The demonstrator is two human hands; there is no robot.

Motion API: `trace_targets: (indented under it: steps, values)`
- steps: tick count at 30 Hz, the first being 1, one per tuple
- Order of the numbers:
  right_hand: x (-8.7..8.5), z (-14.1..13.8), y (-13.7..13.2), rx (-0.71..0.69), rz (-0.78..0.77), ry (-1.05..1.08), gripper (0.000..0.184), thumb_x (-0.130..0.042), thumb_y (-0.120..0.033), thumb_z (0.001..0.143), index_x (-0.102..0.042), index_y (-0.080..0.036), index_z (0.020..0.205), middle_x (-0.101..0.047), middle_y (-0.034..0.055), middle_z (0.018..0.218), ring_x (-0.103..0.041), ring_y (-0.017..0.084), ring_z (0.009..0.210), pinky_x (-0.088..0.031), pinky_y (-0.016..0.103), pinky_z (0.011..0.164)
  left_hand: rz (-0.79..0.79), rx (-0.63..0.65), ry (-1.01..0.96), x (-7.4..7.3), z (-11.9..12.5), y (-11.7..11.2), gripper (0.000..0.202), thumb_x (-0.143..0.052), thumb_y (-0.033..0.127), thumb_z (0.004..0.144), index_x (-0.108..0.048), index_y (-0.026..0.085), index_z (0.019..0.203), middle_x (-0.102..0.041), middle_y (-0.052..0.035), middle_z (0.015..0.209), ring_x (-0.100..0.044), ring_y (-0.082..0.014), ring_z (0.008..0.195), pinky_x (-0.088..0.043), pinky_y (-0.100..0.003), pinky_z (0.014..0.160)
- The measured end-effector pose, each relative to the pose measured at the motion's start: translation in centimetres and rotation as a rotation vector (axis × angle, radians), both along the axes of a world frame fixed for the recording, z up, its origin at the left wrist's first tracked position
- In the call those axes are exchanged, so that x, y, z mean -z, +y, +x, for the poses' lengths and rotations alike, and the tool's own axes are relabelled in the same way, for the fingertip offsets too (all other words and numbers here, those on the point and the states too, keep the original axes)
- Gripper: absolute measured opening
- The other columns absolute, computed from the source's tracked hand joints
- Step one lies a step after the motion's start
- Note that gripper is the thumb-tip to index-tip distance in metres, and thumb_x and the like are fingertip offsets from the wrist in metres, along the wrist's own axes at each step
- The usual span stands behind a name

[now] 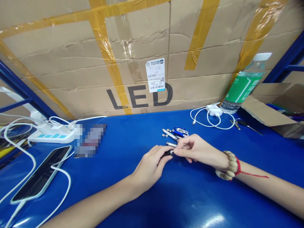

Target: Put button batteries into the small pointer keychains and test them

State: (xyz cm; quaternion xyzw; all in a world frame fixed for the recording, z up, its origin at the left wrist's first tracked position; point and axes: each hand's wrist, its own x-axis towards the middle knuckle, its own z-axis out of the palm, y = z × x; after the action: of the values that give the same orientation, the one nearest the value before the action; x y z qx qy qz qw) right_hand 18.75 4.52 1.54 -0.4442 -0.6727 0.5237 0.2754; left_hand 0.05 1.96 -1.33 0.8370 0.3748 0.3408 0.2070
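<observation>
The left hand (pixel 152 161) has its fingers closed around a black tube (pixel 167 153), while the right hand (pixel 198 148) pinches its silvery end between thumb and finger (the exact contact is partly hidden), presumably so one steadies what the other works. The tube is between both hands, above the blue tabletop (pixel 142 205). Just beyond, silver tubes (pixel 169 134) and small round pieces (pixel 166 136) lie together, probably for easy reach. Right, an open cardboard box (pixel 263 115) holds blue and dark items, too blurred to name; beside it stands a green-labelled bottle (pixel 245 84), capped, its fill level unclear.
</observation>
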Motion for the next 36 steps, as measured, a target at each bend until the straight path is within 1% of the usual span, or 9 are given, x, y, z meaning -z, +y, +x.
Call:
trace_targets:
  steps: [5,11,16,18,22,25,27,30,36]
  values:
    - [0.3,0.3,0.0,-0.015,0.009,-0.044,0.028,-0.07,-0.04,0.063,-0.062,-0.013,0.06,-0.052,-0.0041,0.047,-0.044,0.005,0.039,-0.034,0.018,0.041,-0.018,0.001,0.011,-0.2,0.1,-0.2,0.018,-0.046,0.024,0.089,-0.058,0.019,0.101,-0.066,-0.0046,0.091,-0.06,-0.0167,0.084,-0.049,-0.028,0.077]
    - [0.6,0.3,-0.1,-0.037,0.021,-0.082,0.033,-0.068,-0.042,0.066,-0.057,-0.014,0.053,-0.049,-0.0043,0.044,-0.043,0.005,0.039,-0.032,0.017,0.041,-0.006,0.07,-0.02,-0.6,-0.1,-0.4,0.029,-0.046,0.021,0.089,-0.05,0.022,0.118,-0.064,-0.0037,0.109,-0.058,-0.0159,0.092,-0.047,-0.028,0.085]
    - [1.0,0.0,-0.5,-0.067,-0.004,-0.098,0.036,-0.067,-0.045,0.066,-0.057,-0.014,0.052,-0.054,-0.0017,0.049,-0.045,0.006,0.04,-0.036,0.018,0.04,0.049,0.09,0.051,-0.7,-0.2,-0.5,0.024,-0.038,0.018,0.091,-0.057,0.018,0.105,-0.067,-0.0039,0.087,-0.056,-0.0156,0.078,-0.047,-0.028,0.076]
    - [1.0,0.0,-0.5,-0.001,0.143,-0.119,0.033,-0.066,-0.046,0.068,-0.062,-0.014,0.06,-0.055,-0.0013,0.051,-0.046,0.007,0.041,-0.038,0.019,0.04,0.038,0.047,0.057,-0.7,-0.2,-0.5,0.022,-0.038,0.018,0.091,-0.057,0.018,0.102,-0.066,-0.0043,0.084,-0.056,-0.0158,0.075,-0.047,-0.027,0.072]
    - [0.7,0.4,-0.7,0.113,0.707,-0.104,0.03,-0.066,-0.043,0.072,-0.068,-0.018,0.089,-0.063,0.0032,0.075,-0.051,0.008,0.049,-0.045,0.021,0.047,-0.036,-0.019,0.037,-0.7,-0.1,-0.6,0.021,-0.037,0.016,0.09,-0.055,0.019,0.1,-0.063,-0.0029,0.082,-0.056,-0.0141,0.072,-0.046,-0.025,0.069]
    - [0.5,1.1,-0.8,0.026,1.065,-0.178,0.021,-0.057,-0.035,0.083,-0.068,-0.022,0.094,-0.065,0.0043,0.087,-0.058,0.009,0.06,-0.048,0.02,0.056,-0.072,0.0,0.064,-0.9,0.0,-0.6,0.02,-0.035,0.016,0.09,-0.053,0.02,0.098,-0.061,-0.0007,0.078,-0.055,-0.0124,0.067,-0.044,-0.022,0.065]
    - [0.5,1.4,-0.9,-0.038,1.241,-0.263,0.018,-0.052,-0.028,0.087,-0.068,-0.024,0.093,-0.066,0.0026,0.088,-0.06,0.008,0.062,-0.045,0.018,0.055,-0.082,0.012,0.093,-0.9,0.0,-0.6,0.02,-0.035,0.017,0.09,-0.053,0.02,0.097,-0.06,0.0006,0.075,-0.054,-0.0118,0.064,-0.043,-0.022,0.063]
    - [0.5,1.8,-0.9,-0.084,1.364,-0.337,0.02,-0.048,-0.02,0.09,-0.067,-0.025,0.093,-0.066,0.0003,0.086,-0.059,0.006,0.058,-0.041,0.017,0.051,-0.096,0.013,0.141,-1.0,0.0,-0.5,0.021,-0.034,0.018,0.091,-0.052,0.022,0.101,-0.061,0.0015,0.076,-0.055,-0.012,0.064,-0.043,-0.022,0.063]
    - [0.4,1.9,-0.9,-0.11,1.411,-0.384,0.024,-0.042,-0.015,0.091,-0.064,-0.022,0.088,-0.067,0.0,0.083,-0.06,0.006,0.059,-0.04,0.018,0.051,-0.148,0.039,0.174,-1.2,0.1,-0.5,0.024,-0.033,0.02,0.092,-0.051,0.024,0.107,-0.062,0.001,0.081,-0.059,-0.0138,0.073,-0.044,-0.023,0.069]
